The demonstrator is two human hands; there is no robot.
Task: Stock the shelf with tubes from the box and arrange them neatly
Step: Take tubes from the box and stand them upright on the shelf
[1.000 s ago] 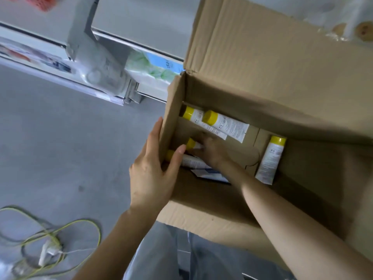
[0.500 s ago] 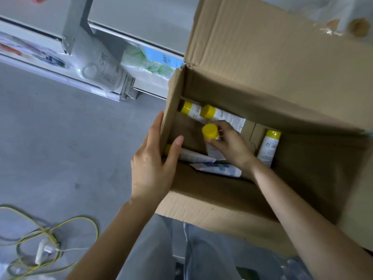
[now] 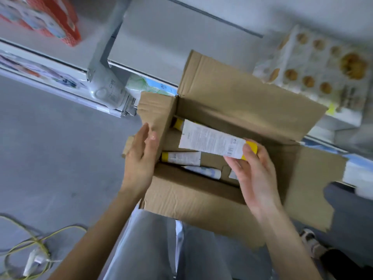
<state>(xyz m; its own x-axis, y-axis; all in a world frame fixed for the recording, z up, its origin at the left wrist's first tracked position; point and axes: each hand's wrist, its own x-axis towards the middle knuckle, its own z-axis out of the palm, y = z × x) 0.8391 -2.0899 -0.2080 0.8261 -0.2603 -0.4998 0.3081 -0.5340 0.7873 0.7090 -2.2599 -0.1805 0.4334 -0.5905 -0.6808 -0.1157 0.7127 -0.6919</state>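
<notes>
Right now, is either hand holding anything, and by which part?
The right hand holds a white tube by its yellow cap end, above the box. The left hand only rests, fingers straight, against the box's left flap.

floor (image 3: 50,158): yellow cable (image 3: 40,244) | shelf (image 3: 171,37): red pack (image 3: 50,19), biscuit pack (image 3: 323,67)

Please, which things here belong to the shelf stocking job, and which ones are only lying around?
Job: held tube in the right hand; other tubes in the cardboard box; left hand on its flap; shelf.
Lying about: yellow cable on the floor; red pack; pack with brown rounds.
</notes>
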